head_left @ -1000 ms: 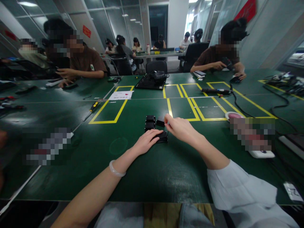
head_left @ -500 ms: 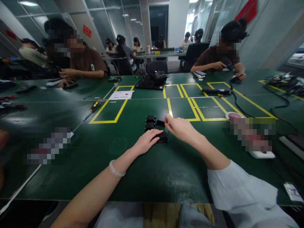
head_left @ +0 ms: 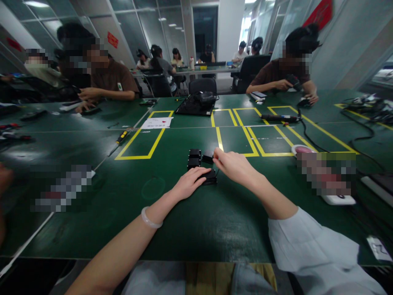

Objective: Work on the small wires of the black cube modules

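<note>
Green counter (head_left: 181,241) fills most of the view, marked w/ yellow tape (head_left: 132,158); two co-workers sit across it, one far L (head_left: 113,78), one far R (head_left: 265,74), both w/ hands on small items. Flat black panel (head_left: 187,110) lies at the far edge, ctr. Nearer: black rod-like tool (head_left: 278,118) w/ cord off to R, white paper (head_left: 156,123) off to L, yellow-and-black screwdriver (head_left: 122,137) beyond that. The person's left hand (head_left: 190,180) lies palm-down, fingers side by side and straight, thumb a bit apart, resting on the black device (head_left: 210,178); its R end shows past the fingertips, rest hidden, long axis seemingly L–R. Black block (head_left: 194,158) sits on the counter just beyond the left hand, long axis running away from the wearer. The person's right hand (head_left: 231,166) comes in from R, thumb and index pinched tog. on the near-R end of the small black bar (head_left: 207,159). Key relation: bar lies directly L of those fingers, touching them, btwn them and the block, and just beyond the left fingertips; right hand is the nearer. Bar's long axis is approx. L–R, slightly slanted, free end pointing at the block. Thin dark line (head_left: 217,172) below the right fingers: poss. a shaft or lead, too small to tell.
</note>
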Tool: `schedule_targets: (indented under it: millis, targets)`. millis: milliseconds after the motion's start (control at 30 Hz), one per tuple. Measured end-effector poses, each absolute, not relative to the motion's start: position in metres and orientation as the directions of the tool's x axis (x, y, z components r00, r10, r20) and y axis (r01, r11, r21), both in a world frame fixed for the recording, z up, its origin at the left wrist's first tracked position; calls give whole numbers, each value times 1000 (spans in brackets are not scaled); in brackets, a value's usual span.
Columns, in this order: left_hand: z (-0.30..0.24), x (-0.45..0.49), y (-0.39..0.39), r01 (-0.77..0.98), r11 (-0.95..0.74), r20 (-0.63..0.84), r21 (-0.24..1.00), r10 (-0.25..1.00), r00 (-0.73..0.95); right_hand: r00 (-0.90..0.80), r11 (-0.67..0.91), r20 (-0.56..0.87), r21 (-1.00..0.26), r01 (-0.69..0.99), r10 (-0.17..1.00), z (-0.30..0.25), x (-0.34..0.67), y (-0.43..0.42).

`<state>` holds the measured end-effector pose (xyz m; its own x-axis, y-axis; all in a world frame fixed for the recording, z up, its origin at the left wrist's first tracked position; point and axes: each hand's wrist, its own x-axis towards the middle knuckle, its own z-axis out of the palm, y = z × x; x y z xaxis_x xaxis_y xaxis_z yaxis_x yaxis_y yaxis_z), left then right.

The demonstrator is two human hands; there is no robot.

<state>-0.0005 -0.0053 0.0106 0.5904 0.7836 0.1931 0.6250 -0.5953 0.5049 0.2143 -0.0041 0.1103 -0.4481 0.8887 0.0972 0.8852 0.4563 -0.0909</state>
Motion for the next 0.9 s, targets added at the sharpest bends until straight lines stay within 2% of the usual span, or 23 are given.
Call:
schedule_targets:
  millis: [900]
  targets:
    - [8,-1,-3,612,-606,209,509,776,595,-460,469,104,-100,877,882,108,217,-3]
